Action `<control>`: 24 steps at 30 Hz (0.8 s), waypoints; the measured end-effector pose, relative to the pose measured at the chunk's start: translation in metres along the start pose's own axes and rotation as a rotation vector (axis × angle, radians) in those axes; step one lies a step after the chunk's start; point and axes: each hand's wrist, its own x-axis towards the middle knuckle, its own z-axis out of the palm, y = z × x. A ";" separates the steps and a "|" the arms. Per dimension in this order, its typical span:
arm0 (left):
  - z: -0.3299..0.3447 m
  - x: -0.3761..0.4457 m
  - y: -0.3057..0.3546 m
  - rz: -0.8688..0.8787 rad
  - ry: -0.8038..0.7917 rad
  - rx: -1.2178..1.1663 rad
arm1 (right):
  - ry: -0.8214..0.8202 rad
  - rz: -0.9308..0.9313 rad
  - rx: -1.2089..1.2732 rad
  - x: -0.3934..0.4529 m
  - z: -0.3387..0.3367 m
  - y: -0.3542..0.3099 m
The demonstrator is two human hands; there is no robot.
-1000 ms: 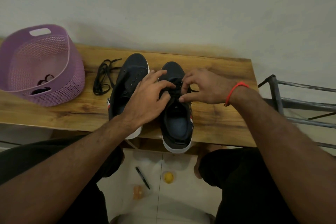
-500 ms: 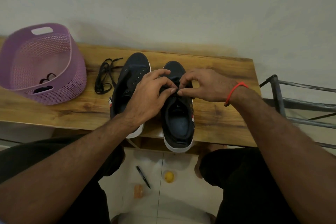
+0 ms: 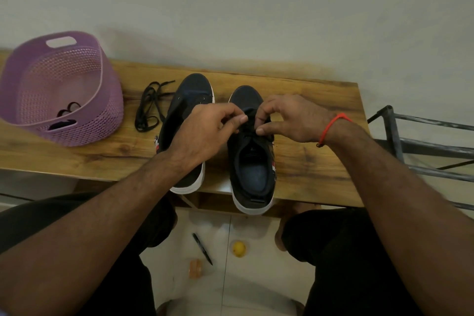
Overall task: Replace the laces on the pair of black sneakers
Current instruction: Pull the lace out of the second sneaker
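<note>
We pinch the lace [image 3: 250, 124] between our left hand [image 3: 205, 133] and right hand [image 3: 289, 118], over the right sneaker's [image 3: 252, 161] tongue.

We're in a home here, likely a plain room or entry corner. A narrow wood-grain tabletop [image 3: 315, 161] sits right against a bare pale wall [image 3: 256, 7]. On its left end stands a purple perforated plastic basket [image 3: 102, 115], a household sort. To the right stands a metal rack [image 3: 420, 146] of dark bars. Below, light floor tiles [image 3: 251, 285], with a pen [image 3: 202, 249] and a small yellow ball [image 3: 239, 247] lying loose on them.
</note>
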 end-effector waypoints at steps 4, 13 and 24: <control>0.005 0.000 -0.008 0.067 -0.027 0.115 | -0.023 0.001 -0.007 -0.002 -0.001 0.001; -0.009 0.001 -0.010 0.078 -0.154 0.372 | 0.015 -0.060 -0.090 -0.001 -0.001 0.005; -0.032 0.010 -0.001 0.058 0.425 0.144 | 0.075 -0.013 -0.041 0.000 0.001 0.003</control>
